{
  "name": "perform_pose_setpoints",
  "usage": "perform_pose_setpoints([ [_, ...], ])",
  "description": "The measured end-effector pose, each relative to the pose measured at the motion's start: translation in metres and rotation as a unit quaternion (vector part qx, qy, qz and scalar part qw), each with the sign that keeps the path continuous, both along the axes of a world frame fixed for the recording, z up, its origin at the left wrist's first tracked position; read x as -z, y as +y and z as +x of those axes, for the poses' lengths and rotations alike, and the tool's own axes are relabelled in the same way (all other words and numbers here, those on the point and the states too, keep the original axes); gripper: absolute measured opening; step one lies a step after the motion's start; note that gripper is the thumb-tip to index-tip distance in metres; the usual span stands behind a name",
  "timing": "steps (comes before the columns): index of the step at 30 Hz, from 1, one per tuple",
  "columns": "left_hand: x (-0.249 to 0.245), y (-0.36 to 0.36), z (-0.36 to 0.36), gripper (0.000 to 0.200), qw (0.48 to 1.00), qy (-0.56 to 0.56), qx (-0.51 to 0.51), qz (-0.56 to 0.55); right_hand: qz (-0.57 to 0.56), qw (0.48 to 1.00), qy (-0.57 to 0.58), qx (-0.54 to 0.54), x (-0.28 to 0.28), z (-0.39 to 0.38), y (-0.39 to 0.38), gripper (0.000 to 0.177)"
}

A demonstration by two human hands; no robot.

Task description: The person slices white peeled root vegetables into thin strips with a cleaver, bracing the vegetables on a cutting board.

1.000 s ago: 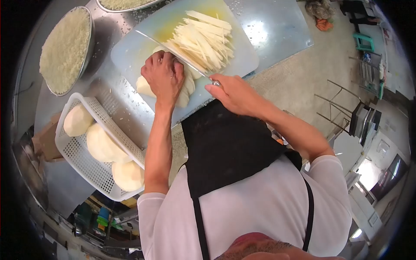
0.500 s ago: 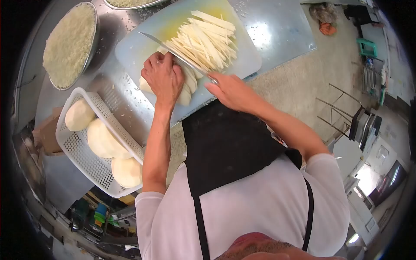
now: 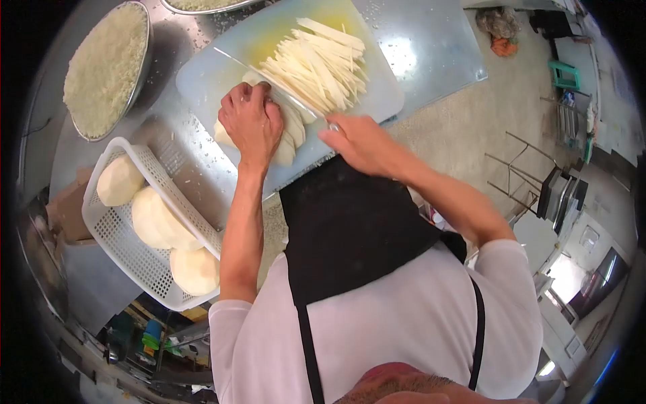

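Note:
My right hand [image 3: 360, 143] is closed around the handle of a kitchen knife [image 3: 286, 89]. The blade runs up and left across the cutting board [image 3: 202, 91], beside the fingers of my left hand [image 3: 254, 128]. Those fingers are curled and press on overlapping pale root vegetable slices [image 3: 293, 132], holding them against the board. Part of the slices is hidden under the hand. On the blade's other side lies a loose pile of cut strips [image 3: 319, 64].
Left of my forearm, a white perforated basket [image 3: 171, 185] holds peeled round vegetables [image 3: 155, 219]. A metal basin of finely chopped pale pieces [image 3: 108, 67] stands at the upper left, with another basin [image 3: 208, 5] partly in view. Scraps dot the metal table [image 3: 434, 50].
The knife blade now shows as a thinner line, turned more edge-on. Both hands stay in nearly the same place, and the view has shifted slightly.

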State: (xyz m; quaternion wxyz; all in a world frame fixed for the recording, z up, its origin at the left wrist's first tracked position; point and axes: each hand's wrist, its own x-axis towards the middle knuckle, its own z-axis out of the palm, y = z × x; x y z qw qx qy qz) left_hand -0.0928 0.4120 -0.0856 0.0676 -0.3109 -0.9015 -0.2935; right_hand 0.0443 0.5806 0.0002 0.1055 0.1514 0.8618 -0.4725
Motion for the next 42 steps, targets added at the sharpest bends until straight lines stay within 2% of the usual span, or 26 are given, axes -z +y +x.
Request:
perform_pose_setpoints([
  [2, -0.001, 0.001, -0.001, 0.026, 1.0, -0.007, 0.001, -0.001, -0.039, 0.995, -0.091, 0.015, -0.027, 0.013, -0.008, 0.039],
  [3, 0.0, 0.0, 0.0, 0.026, 1.0, -0.009, 0.001, 0.001, -0.042, 0.994, -0.095, 0.015, -0.012, 0.011, -0.009, 0.039],
  [5, 0.001, -0.004, 0.002, 0.026, 1.0, -0.012, 0.004, -0.01, 0.021, 1.0, -0.004, -0.013, 0.029, 0.008, -0.009, 0.041],
  [8, 0.0, -0.003, 0.001, 0.026, 1.0, -0.004, 0.001, -0.006, 0.028, 0.999, 0.011, -0.016, 0.029, 0.008, -0.006, 0.043],
  [9, 0.001, -0.001, 0.0, 0.026, 1.0, -0.006, -0.002, 0.002, 0.031, 0.999, 0.014, -0.014, 0.012, 0.008, -0.004, 0.043],
  [11, 0.001, 0.0, -0.001, 0.025, 1.0, -0.002, 0.0, 0.006, -0.041, 0.994, -0.1, 0.005, -0.029, 0.011, -0.008, 0.044],
  [12, 0.001, -0.001, -0.001, 0.025, 1.0, 0.003, 0.004, 0.012, -0.045, 0.994, -0.104, 0.005, -0.015, 0.011, -0.01, 0.044],
  [14, -0.002, -0.004, 0.002, 0.026, 1.0, -0.009, 0.007, -0.002, -0.001, 1.0, 0.001, 0.005, 0.022, 0.01, -0.012, 0.037],
  [16, -0.006, -0.003, -0.002, 0.026, 1.0, -0.005, 0.004, -0.008, -0.001, 1.0, 0.001, -0.002, 0.024, 0.001, -0.008, 0.038],
  [18, -0.003, -0.002, -0.001, 0.027, 1.0, -0.01, 0.005, 0.005, 0.0, 1.0, -0.009, 0.006, 0.007, 0.005, -0.005, 0.038],
  [20, -0.001, 0.003, -0.003, 0.025, 1.0, -0.002, 0.004, 0.026, -0.048, 0.996, -0.072, 0.005, -0.027, 0.009, -0.006, 0.038],
  [21, 0.0, -0.001, -0.001, 0.023, 0.999, 0.003, 0.004, 0.038, -0.056, 0.995, -0.078, 0.005, -0.018, 0.011, -0.01, 0.038],
  [23, 0.0, -0.001, -0.001, 0.023, 0.999, -0.001, -0.005, 0.031, -0.025, 1.0, -0.013, 0.007, 0.011, 0.01, -0.011, 0.038],
  [26, 0.003, 0.0, -0.004, 0.023, 0.999, 0.008, -0.01, 0.031, -0.024, 1.0, -0.009, -0.006, 0.029, 0.002, -0.007, 0.039],
  [27, 0.004, -0.002, -0.002, 0.023, 1.0, 0.007, 0.002, 0.023, -0.024, 1.0, -0.009, 0.001, 0.011, 0.006, -0.009, 0.039],
  [29, 0.0, 0.003, -0.003, 0.022, 0.999, 0.008, 0.0, 0.037, -0.046, 0.995, -0.086, -0.008, -0.033, 0.004, -0.006, 0.04],
  [33, 0.001, 0.0, -0.001, 0.023, 1.0, 0.007, -0.006, 0.027, -0.041, 0.996, -0.074, 0.003, 0.009, 0.019, -0.015, 0.04],
  [35, 0.002, 0.0, -0.005, 0.026, 0.999, 0.01, -0.004, 0.048, -0.015, 1.0, 0.028, 0.003, 0.04, 0.012, -0.015, 0.041],
  [40, -0.001, -0.01, 0.017, 0.027, 1.0, 0.011, 0.007, 0.028, -0.03, 0.999, -0.011, -0.001, 0.034, 0.003, -0.003, 0.042],
  [42, 0.003, -0.007, 0.022, 0.028, 0.999, 0.017, -0.021, 0.042, -0.047, 0.998, -0.037, -0.009, 0.019, 0.009, -0.007, 0.042],
])
